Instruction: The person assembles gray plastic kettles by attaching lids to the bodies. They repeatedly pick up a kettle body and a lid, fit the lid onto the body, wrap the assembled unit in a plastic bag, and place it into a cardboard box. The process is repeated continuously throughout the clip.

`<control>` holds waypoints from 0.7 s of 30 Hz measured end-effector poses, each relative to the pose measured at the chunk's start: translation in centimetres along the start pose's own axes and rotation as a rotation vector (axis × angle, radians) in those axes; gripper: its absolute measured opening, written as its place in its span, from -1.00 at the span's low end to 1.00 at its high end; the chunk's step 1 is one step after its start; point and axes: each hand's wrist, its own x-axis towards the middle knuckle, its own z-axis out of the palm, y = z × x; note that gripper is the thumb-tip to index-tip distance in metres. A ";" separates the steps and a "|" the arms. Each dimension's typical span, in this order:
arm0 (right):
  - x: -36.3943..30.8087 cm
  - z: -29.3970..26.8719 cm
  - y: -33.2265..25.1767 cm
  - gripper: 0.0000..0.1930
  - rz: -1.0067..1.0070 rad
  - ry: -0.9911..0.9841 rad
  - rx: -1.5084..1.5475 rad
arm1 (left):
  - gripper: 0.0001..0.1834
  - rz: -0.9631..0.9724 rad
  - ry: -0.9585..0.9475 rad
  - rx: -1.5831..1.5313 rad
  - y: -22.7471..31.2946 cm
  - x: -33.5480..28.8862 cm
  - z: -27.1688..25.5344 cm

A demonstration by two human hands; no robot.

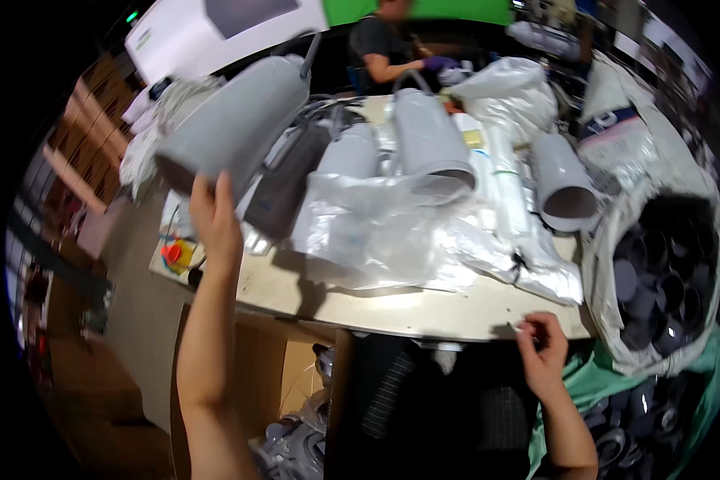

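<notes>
I see room along the table [360, 310] at six o'clock; a raised grey cylinder [236, 120] blocks ten-thirty, a white sack [603, 292] three.

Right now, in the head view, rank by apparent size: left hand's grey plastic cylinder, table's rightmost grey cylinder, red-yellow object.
Largest: held grey cylinder, perhaps enlarged by nearness
Middle: rightmost grey cylinder
Smallest: red-yellow object

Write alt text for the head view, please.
The left hand holds a large gray cylinder, tilted, above the left of a cluttered table; the right hand, fingers curled, is near its front edge. More gray cylinders and clear plastic lie on the table, with an open sack of dark parts at the right.
</notes>
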 end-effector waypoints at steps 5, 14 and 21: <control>5.9 3.2 -6.5 -0.49 -0.866 -0.011 -0.192 | -0.59 -0.177 0.030 0.064 0.9 -7.6 -7.0; -5.3 -4.1 0.5 -0.39 -0.032 -0.060 0.069 | -0.43 -0.778 0.047 -0.760 8.9 -22.0 0.0; -2.1 -28.0 14.7 -0.43 0.175 0.721 -1.112 | -0.42 -1.170 -0.277 -1.020 6.4 -28.6 1.5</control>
